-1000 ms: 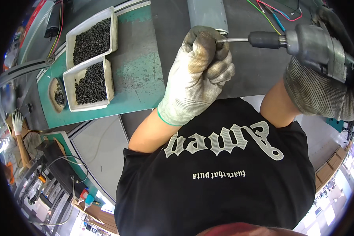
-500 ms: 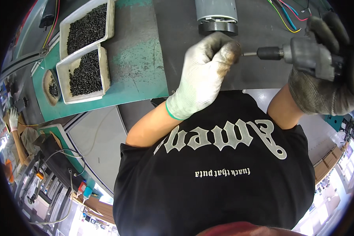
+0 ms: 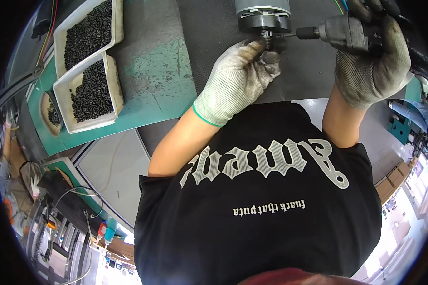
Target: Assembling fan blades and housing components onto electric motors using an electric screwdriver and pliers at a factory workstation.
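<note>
A grey cylindrical motor (image 3: 263,6) lies at the top middle, its black round end collar (image 3: 264,23) toward me. From the collar a short dark shaft (image 3: 267,37) with ridges sticks out. My left hand (image 3: 238,76), in a whitish glove with dirty fingertips, is closed at the shaft's end; what its fingers pinch, if anything, is too dark to make out. My right hand (image 3: 373,71), in a dirty grey glove, grips a power screwdriver (image 3: 340,34). The tool lies sideways, its thin bit reaching left to the shaft beside my left fingertips.
Left on the green mat (image 3: 157,71) stand two white bins (image 3: 116,23) of small black parts, with a small round dish (image 3: 44,107) beside them. Coloured wires (image 3: 338,5) lie at the top right. Another person's gloved hand (image 3: 34,186) shows at far left.
Both hands have shifted slightly left, and the screwdriver has moved up and left, its bit now at the shaft. The motor's shaft has come into sight. The view has shifted a little.
</note>
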Tool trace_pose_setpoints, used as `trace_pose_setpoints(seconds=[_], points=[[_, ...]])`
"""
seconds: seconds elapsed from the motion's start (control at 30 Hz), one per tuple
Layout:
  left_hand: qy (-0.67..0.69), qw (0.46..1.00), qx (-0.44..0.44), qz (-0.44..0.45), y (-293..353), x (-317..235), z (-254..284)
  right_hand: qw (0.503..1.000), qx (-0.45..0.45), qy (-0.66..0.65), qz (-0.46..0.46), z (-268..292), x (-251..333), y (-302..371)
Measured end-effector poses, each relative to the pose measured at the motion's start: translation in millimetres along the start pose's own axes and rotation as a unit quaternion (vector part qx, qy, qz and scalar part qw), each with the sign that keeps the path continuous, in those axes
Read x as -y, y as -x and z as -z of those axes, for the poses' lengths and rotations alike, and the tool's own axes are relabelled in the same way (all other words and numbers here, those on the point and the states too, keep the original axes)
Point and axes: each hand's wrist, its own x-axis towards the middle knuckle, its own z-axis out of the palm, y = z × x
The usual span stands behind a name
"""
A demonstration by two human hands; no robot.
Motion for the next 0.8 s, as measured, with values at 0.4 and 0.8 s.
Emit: trace_pose_setpoints(seconds=[0.4, 0.8], points=[[-0.204, 0.974, -0.013, -0.099, -1.2, 11.9, -3.8, 0.996, 0.025, 0.041, -0.073, -5.9, -2.4, 14.3], [-0.319, 0.939, -0.055, -0.113, -1.0, 7.3, -7.3, 0.99, 0.093, 0.098, -0.041, -10.4, -13.7, 27.9]])
